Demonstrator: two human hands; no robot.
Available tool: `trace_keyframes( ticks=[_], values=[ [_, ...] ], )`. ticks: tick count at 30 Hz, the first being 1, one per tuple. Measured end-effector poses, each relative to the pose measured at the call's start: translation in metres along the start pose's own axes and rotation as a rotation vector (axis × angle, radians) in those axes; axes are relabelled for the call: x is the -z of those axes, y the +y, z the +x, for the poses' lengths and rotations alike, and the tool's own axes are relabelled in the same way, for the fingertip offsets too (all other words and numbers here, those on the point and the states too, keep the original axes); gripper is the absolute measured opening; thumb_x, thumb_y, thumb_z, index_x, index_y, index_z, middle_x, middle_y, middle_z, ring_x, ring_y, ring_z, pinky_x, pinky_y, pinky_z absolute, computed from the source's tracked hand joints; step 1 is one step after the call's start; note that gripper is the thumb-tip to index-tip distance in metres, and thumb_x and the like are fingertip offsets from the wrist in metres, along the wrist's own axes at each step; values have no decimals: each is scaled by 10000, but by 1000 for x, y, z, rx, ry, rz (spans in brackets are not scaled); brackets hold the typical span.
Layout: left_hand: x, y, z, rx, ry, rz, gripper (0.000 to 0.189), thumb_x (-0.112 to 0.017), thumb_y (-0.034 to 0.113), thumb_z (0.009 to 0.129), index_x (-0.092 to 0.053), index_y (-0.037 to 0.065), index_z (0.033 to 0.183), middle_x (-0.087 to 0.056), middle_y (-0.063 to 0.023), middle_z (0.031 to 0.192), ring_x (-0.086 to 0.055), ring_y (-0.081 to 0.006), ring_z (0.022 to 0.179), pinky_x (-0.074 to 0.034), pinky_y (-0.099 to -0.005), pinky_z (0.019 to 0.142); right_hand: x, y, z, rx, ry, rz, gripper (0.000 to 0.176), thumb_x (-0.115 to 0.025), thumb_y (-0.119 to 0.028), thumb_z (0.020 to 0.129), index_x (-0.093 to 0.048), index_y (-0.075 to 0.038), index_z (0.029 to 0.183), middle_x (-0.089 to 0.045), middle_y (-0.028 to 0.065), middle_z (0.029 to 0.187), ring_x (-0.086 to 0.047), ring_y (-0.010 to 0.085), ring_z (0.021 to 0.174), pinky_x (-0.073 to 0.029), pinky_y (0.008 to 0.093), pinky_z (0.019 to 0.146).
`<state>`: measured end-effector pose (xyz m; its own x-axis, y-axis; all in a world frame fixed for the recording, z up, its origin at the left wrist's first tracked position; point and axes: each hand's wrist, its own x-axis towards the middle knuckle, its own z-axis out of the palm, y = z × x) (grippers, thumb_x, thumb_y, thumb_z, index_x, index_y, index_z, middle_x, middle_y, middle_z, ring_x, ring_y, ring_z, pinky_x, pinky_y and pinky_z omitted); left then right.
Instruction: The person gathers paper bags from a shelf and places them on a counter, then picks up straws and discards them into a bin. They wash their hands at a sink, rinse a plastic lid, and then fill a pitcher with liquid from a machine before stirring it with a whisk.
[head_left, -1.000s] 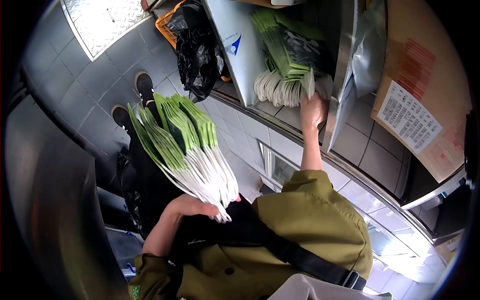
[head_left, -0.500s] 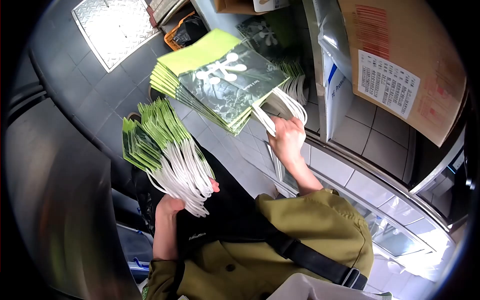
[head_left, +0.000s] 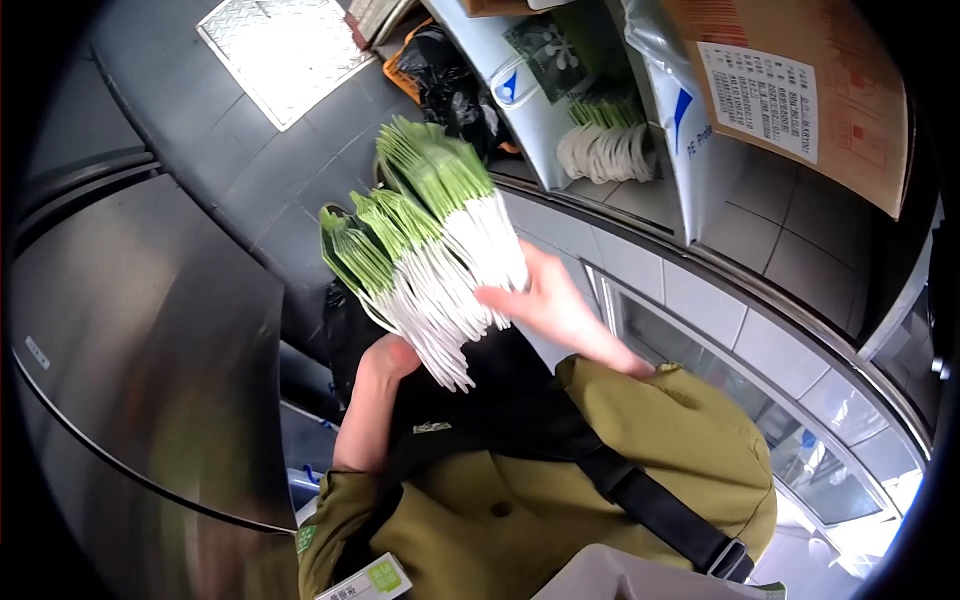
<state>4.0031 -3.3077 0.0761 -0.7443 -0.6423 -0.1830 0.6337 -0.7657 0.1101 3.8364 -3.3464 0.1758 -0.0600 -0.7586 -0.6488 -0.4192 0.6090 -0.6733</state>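
Observation:
Folded green paper bags with white cord handles fill both my hands, in thick stacks held side by side. My left hand (head_left: 388, 362) is closed under the handles of the left stack of paper bags (head_left: 385, 235); its fingers are mostly hidden behind the cords. Against that stack rests the right stack of paper bags (head_left: 440, 175), its handles in the grip of my right hand (head_left: 535, 295), thumb lying across the front of the cords. The two sets of handles touch, and the bags' green edges point away from me.
On the shelf at upper right, more green paper bags (head_left: 608, 140) stand between plastic-wrapped panels. A labelled cardboard box (head_left: 850, 110) sits to their right. Black plastic bags (head_left: 445, 80) lie in an orange crate behind. A dark metal cabinet (head_left: 150, 330) borders the left side.
My right hand has brought its stack of paper bags down and left, from above the shelf edge to beside the left stack. That stack has turned from face-on to edge-on.

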Motion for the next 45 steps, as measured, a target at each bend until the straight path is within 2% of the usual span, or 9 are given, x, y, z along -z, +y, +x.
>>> trace_keyframes(
  ticks=[7,12,16,20,28,34,36,38,45],
  values=[
    [28,33,-1,-21,194,263,1160,-371,809,481,-199,-18,1275,-297,-141,1290,-320,-245,1170,-261,-395,971,-28,-24,-51,194,-283,59,348,-425,-58,819,-376,23,1154,-352,193,1218,-333,289,1157,-268,330,939],
    [90,76,11,408,-112,156,761,-590,498,696,-366,-34,1192,-438,-149,1180,-429,-236,1088,-330,-349,928,-62,2,-34,378,-362,-580,183,-513,-105,756,-530,8,900,-483,190,983,-467,336,940,-425,383,742],
    [30,89,54,1254,-689,882,549,-512,398,793,-443,-22,1138,-506,-80,1118,-483,-159,999,-367,-260,857,-56,18,-29,-5,-1251,-538,223,-464,-194,802,-542,14,810,-558,177,731,-549,338,700,-436,409,619],
    [0,57,47,973,-675,772,532,-503,401,802,-453,-10,1136,-506,-86,1116,-454,-150,1030,-344,-246,875,-1,5,4,10,-1555,-72,247,-432,-176,832,-552,31,890,-537,169,1017,-548,278,862,-447,360,699],
    [37,46,38,1062,-526,378,417,-588,300,769,-532,-1,1052,-542,-86,1070,-480,-145,999,-356,-237,854,114,194,317,-542,646,101,263,-622,-233,632,-571,13,708,-548,73,625,-500,140,502,-396,265,447],
    [43,43,38,974,-379,454,384,-625,282,739,-568,-2,992,-575,-91,996,-521,-149,934,-382,-229,817,135,234,379,-679,967,-204,372,-524,-194,654,-504,66,920,-586,186,841,-585,266,769,-449,310,635],
    [45,45,42,1127,-422,373,372,-633,280,732,-580,1,973,-588,-88,964,-533,-135,904,-393,-220,794,145,214,351,-310,910,273,195,-471,-120,743,-499,10,885,-564,112,730,-558,197,654,-422,282,535],
    [44,46,42,1081,-416,375,342,-634,272,732,-597,7,944,-601,-79,917,-547,-122,852,-407,-207,757,164,200,315,94,1100,-291,100,-416,-74,811,-503,-30,832,-486,42,612,-477,140,536,-366,249,451],
    [41,43,37,943,-390,440,374,-700,223,662,-577,1,936,-596,-74,880,-544,-140,810,-420,-239,729,289,260,180,-66,1482,-294,194,-458,-206,811,-505,-39,897,-510,97,815,-511,213,709,-415,319,613]
  ],
)
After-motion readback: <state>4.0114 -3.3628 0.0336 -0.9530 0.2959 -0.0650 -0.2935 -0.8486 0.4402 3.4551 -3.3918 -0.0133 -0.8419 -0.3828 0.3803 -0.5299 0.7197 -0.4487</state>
